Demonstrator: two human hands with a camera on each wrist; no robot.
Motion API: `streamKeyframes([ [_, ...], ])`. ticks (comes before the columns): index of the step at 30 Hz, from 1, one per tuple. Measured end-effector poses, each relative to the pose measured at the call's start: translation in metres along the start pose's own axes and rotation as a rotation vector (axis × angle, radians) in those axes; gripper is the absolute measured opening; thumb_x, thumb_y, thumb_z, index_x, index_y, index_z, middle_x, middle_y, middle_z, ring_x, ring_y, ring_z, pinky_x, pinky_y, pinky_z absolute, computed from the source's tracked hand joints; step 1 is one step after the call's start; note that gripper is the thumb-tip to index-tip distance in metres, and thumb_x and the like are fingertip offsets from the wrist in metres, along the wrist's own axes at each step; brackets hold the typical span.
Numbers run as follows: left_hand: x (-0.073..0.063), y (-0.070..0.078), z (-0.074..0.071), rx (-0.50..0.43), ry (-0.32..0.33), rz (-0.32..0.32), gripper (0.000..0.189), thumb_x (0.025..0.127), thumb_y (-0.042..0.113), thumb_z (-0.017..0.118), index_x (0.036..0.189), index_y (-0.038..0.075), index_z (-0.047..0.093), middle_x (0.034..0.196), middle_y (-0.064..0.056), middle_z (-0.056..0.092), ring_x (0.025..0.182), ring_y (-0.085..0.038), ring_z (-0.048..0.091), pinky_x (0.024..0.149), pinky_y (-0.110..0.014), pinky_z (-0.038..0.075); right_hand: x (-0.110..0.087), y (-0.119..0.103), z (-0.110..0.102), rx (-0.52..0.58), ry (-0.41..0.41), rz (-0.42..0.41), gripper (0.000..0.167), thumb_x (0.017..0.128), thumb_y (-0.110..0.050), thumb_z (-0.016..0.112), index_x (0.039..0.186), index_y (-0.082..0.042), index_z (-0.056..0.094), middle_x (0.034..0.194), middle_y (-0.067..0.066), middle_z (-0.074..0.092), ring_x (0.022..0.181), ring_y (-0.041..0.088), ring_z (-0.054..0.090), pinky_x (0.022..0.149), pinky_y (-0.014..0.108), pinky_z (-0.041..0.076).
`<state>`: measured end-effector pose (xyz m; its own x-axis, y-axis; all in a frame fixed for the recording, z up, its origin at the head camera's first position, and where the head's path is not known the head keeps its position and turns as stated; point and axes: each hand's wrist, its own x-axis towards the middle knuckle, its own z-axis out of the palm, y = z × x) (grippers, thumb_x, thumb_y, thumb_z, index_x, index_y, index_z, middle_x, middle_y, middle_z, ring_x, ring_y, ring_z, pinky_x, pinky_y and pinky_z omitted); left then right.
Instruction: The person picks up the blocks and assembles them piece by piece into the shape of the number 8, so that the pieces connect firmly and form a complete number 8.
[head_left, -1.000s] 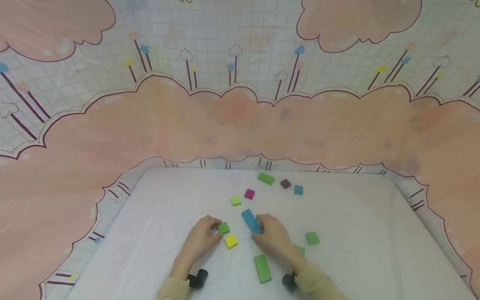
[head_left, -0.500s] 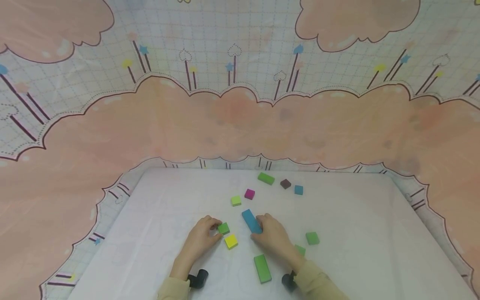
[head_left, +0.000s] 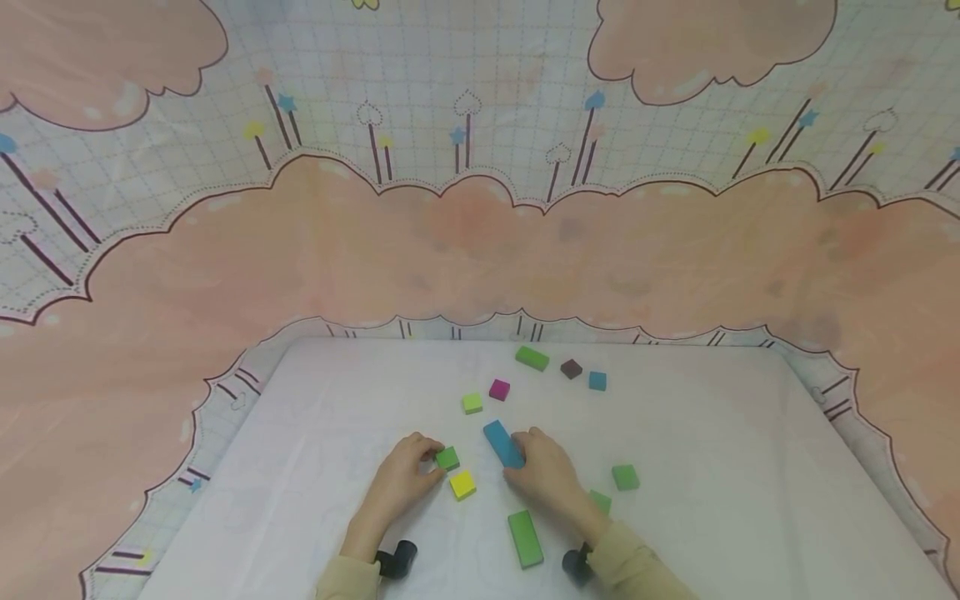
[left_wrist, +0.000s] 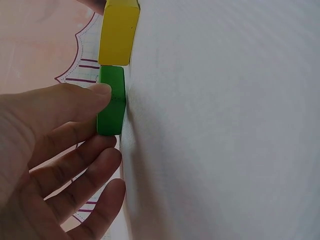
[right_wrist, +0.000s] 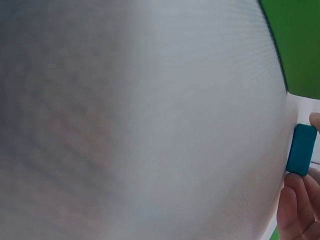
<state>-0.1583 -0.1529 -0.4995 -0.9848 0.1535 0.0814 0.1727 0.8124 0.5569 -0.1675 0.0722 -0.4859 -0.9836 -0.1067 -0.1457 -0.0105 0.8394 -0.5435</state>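
Observation:
My left hand point(head_left: 408, 472) pinches a small green block point(head_left: 447, 458) on the white table; in the left wrist view the thumb lies on the near face of that green block point(left_wrist: 112, 107). Just beside it sits a yellow block point(head_left: 462, 485). My right hand point(head_left: 547, 471) holds a long blue block point(head_left: 503, 445) near its lower right end, thumb on one side and fingers on the other. The end of the blue block point(right_wrist: 302, 149) shows between the fingertips in the right wrist view. A long green block point(head_left: 525, 539) lies on the table below the right hand.
Toward the back lie a lime block point(head_left: 472, 403), a magenta block point(head_left: 499, 390), a green block point(head_left: 532, 358), a dark brown block point(head_left: 572, 368) and a small blue block point(head_left: 597, 381). A green block point(head_left: 625, 477) lies right of my right hand; another point(head_left: 600, 502) is partly hidden behind the wrist.

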Motion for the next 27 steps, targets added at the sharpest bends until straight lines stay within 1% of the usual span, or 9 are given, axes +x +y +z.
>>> streamKeyframes([
  [3, -0.0004, 0.0002, 0.0002, -0.001, 0.0, -0.003, 0.029, 0.077, 0.012, 0.076, 0.105, 0.01, 0.069, 0.094, 0.001, 0.062, 0.091, -0.013, 0.057, 0.082, -0.035, 0.051, 0.0, 0.0013, 0.0001, 0.003, 0.0, -0.014, 0.053, 0.08, -0.024, 0.076, 0.127, -0.006, 0.06, 0.13, 0.015, 0.06, 0.126, 0.033, 0.052, 0.103, 0.05, 0.045],
  [6, -0.0003, 0.0006, 0.0002, 0.0, 0.001, -0.003, 0.029, 0.077, 0.012, 0.076, 0.105, 0.01, 0.069, 0.094, 0.002, 0.062, 0.091, -0.013, 0.058, 0.082, -0.035, 0.051, 0.0007, 0.003, 0.0008, 0.001, 0.006, -0.024, 0.051, 0.08, -0.022, 0.076, 0.126, -0.006, 0.061, 0.127, 0.015, 0.061, 0.12, 0.031, 0.055, 0.101, 0.05, 0.046],
  [11, 0.0003, 0.001, 0.0, 0.001, 0.005, 0.0, 0.028, 0.077, 0.012, 0.076, 0.104, 0.011, 0.069, 0.093, 0.002, 0.061, 0.09, -0.013, 0.057, 0.081, -0.035, 0.051, 0.0024, 0.0052, 0.0022, 0.002, 0.025, -0.019, 0.047, 0.078, -0.019, 0.075, 0.122, -0.008, 0.063, 0.118, 0.012, 0.062, 0.106, 0.025, 0.058, 0.095, 0.046, 0.05],
  [15, 0.0, 0.0013, -0.0002, -0.002, -0.001, -0.003, 0.028, 0.077, 0.012, 0.076, 0.104, 0.011, 0.069, 0.093, 0.002, 0.061, 0.09, -0.013, 0.057, 0.081, -0.035, 0.051, 0.0035, 0.0067, 0.0027, 0.012, 0.038, -0.01, 0.044, 0.076, -0.017, 0.075, 0.118, -0.01, 0.064, 0.103, 0.006, 0.06, 0.09, 0.018, 0.053, 0.083, 0.038, 0.051],
  [17, -0.0001, 0.0014, -0.0005, -0.008, -0.006, -0.005, 0.028, 0.077, 0.012, 0.076, 0.104, 0.011, 0.069, 0.093, 0.002, 0.061, 0.09, -0.013, 0.057, 0.081, -0.035, 0.051, 0.0034, 0.0076, 0.0024, 0.019, 0.041, -0.007, 0.043, 0.075, -0.016, 0.075, 0.116, -0.01, 0.065, 0.098, 0.005, 0.058, 0.086, 0.017, 0.051, 0.079, 0.036, 0.05],
  [23, 0.0004, 0.0017, -0.0013, -0.019, -0.008, -0.011, 0.027, 0.076, 0.012, 0.076, 0.102, 0.011, 0.069, 0.092, 0.002, 0.061, 0.089, -0.012, 0.056, 0.081, -0.035, 0.05, 0.0026, 0.0097, 0.0007, 0.044, 0.043, 0.015, 0.042, 0.075, -0.016, 0.075, 0.116, -0.012, 0.064, 0.101, 0.005, 0.059, 0.092, 0.018, 0.053, 0.082, 0.04, 0.051],
  [27, 0.0012, 0.0018, -0.0008, -0.021, -0.009, -0.018, 0.027, 0.076, 0.013, 0.076, 0.102, 0.011, 0.068, 0.092, 0.003, 0.06, 0.088, -0.012, 0.057, 0.081, -0.035, 0.051, 0.0024, 0.0099, -0.0022, 0.051, 0.052, 0.027, 0.042, 0.075, -0.016, 0.075, 0.116, -0.014, 0.064, 0.101, 0.004, 0.058, 0.092, 0.018, 0.053, 0.082, 0.039, 0.051],
])
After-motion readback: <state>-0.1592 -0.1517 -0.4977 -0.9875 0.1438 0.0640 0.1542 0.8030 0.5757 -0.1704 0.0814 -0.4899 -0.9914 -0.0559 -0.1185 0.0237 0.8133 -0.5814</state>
